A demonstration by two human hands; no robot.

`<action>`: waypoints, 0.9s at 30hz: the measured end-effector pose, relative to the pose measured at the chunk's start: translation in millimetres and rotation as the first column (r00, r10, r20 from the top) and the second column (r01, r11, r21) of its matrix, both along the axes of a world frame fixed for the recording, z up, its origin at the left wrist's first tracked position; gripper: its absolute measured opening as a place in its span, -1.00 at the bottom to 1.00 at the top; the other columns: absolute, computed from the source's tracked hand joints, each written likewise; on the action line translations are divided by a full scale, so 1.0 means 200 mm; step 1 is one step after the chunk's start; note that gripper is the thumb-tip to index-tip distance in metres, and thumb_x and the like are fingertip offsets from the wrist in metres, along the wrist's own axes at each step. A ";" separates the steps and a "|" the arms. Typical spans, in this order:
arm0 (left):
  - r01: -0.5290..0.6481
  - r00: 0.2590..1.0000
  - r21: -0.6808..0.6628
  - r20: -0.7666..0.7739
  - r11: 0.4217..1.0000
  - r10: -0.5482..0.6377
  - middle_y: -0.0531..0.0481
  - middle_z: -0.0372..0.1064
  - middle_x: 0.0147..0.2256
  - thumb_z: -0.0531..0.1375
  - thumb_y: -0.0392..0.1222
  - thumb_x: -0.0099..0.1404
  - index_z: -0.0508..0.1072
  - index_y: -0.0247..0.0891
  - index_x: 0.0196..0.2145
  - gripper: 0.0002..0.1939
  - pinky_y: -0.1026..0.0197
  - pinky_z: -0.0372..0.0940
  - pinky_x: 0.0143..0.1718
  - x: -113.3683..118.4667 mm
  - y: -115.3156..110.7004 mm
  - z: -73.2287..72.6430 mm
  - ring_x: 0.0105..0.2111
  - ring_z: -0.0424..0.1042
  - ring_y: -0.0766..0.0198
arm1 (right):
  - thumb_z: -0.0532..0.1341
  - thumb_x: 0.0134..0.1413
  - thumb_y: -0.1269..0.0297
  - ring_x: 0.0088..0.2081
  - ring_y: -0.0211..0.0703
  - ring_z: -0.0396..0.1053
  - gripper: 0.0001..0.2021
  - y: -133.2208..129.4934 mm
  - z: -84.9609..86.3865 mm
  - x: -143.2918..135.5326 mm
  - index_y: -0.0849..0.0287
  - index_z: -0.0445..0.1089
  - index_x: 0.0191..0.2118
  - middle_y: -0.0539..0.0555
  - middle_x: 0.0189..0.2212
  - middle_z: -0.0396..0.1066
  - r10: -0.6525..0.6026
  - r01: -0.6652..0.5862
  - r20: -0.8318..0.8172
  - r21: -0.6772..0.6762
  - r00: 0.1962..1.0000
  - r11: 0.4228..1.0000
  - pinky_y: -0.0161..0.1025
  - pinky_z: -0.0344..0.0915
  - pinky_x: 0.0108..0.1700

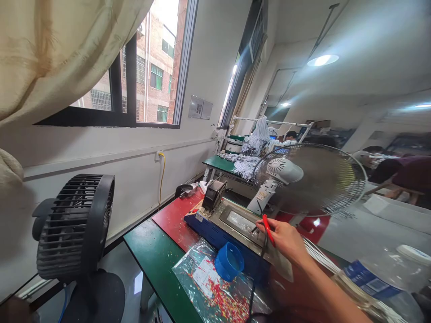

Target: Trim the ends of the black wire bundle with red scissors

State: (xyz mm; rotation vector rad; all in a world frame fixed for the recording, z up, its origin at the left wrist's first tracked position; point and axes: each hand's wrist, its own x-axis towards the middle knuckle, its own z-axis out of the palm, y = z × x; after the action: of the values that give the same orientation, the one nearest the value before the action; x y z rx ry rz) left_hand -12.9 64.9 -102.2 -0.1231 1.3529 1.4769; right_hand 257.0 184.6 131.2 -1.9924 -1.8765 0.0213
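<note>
We see one of our hands point(286, 237), and we cannot tell from the picture whether it is the left or the right. It is closed on a red-handled tool point(268, 229), whose dark tip touches the top of a blue machine point(232, 226) on the worktop point(151, 255). The other hand is out of view.

We count two fans: a black fan point(76, 224) standing on the floor at the left, and a white fan point(308, 179) just behind the machine, its round cage rising above the hand. One blue tape roll point(229, 261) lies on a clear bag point(215, 287) of small red and yellow bits, in front of the machine. One red mat point(175, 217) lies under the machine. A bundle of white wires point(323, 258) runs beside the forearm. One water bottle point(380, 278) lies at the right. Farther off, one person point(290, 136) sits at a second green table point(220, 163) piled with white cords.
</note>
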 end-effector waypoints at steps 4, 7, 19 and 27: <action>0.005 1.000 0.011 -0.013 1.000 -0.005 0.05 0.41 -0.55 -0.20 0.00 0.25 0.46 -0.37 -0.47 -0.46 0.35 0.25 -0.61 0.00 0.15 0.04 -0.54 0.38 0.41 | 0.01 -0.06 -0.02 -0.32 -0.02 0.45 -0.61 -0.01 0.01 -0.01 0.09 0.48 -0.34 0.07 -0.41 0.53 0.004 -0.005 -0.018 -0.022 1.000 1.000 -0.31 0.18 -0.42; 0.006 1.000 0.016 -0.021 1.000 -0.006 0.04 0.44 -0.50 -0.08 -0.04 0.24 0.45 -0.34 -0.42 -0.59 0.35 0.27 -0.61 0.00 0.21 0.06 -0.51 0.41 0.39 | 0.00 -0.06 -0.03 -0.30 -0.01 0.44 -0.59 -0.01 0.02 -0.01 0.09 0.49 -0.33 0.07 -0.40 0.53 0.000 -0.001 -0.025 -0.030 1.000 1.000 -0.30 0.18 -0.40; 0.013 1.000 0.045 -0.029 0.999 -0.012 0.04 0.43 -0.47 -0.20 -0.02 0.26 0.46 -0.40 -0.40 -0.47 0.33 0.31 -0.55 0.02 0.51 0.16 -0.47 0.42 0.37 | 0.02 -0.07 -0.04 -0.32 -0.01 0.44 -0.58 -0.01 0.02 -0.01 0.09 0.49 -0.29 0.07 -0.40 0.54 -0.006 0.005 -0.046 -0.022 0.999 1.000 -0.30 0.19 -0.42; 0.016 1.000 0.049 -0.022 0.999 -0.015 0.04 0.46 -0.42 -0.06 -0.08 0.23 0.47 -0.33 -0.40 -0.63 0.31 0.33 -0.54 0.01 0.57 0.17 -0.41 0.43 0.32 | 0.03 -0.07 -0.04 -0.34 0.01 0.44 -0.60 -0.02 0.01 -0.02 0.07 0.50 -0.32 0.07 -0.43 0.53 0.004 -0.004 -0.038 0.000 0.999 1.000 -0.30 0.18 -0.44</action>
State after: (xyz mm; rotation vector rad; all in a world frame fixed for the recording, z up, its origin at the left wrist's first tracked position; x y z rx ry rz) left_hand -10.4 179.2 -69.2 -0.0653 1.3308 1.5017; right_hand 253.1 180.5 132.5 -1.9745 -1.8571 0.0607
